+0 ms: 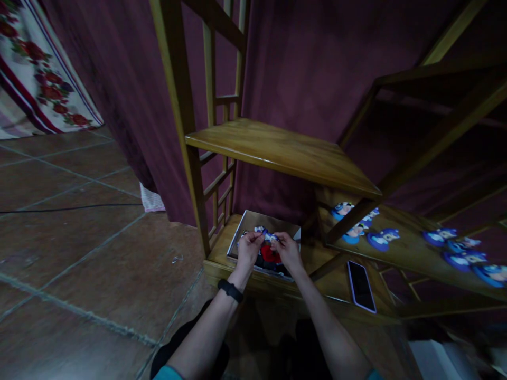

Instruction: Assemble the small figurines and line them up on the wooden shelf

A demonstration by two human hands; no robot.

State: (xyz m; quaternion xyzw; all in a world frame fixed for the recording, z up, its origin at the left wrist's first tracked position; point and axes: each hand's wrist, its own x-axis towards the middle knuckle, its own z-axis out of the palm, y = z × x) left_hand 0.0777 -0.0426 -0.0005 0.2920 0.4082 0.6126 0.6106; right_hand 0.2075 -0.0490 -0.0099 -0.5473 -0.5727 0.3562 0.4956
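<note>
Over an open box (242, 224) on the bottom shelf, both my hands meet at a small blue-and-white figurine (266, 233). My left hand (249, 251) pinches it from the left, a dark band round that wrist. My right hand (288, 250) grips its other side with closed fingers. Below the figurine, inside the box, lie a red item (270, 254) and dark pieces, partly covered by my hands. The fingertips hide part of the figurine.
Several similar figurines on blue bases (383, 239) stand on the shelf to the right. A phone (361, 286) lies on the bottom shelf. A wooden middle shelf (277, 150) juts out above the box, beside an upright post (174, 105). Tiled floor (99, 253) stretches left.
</note>
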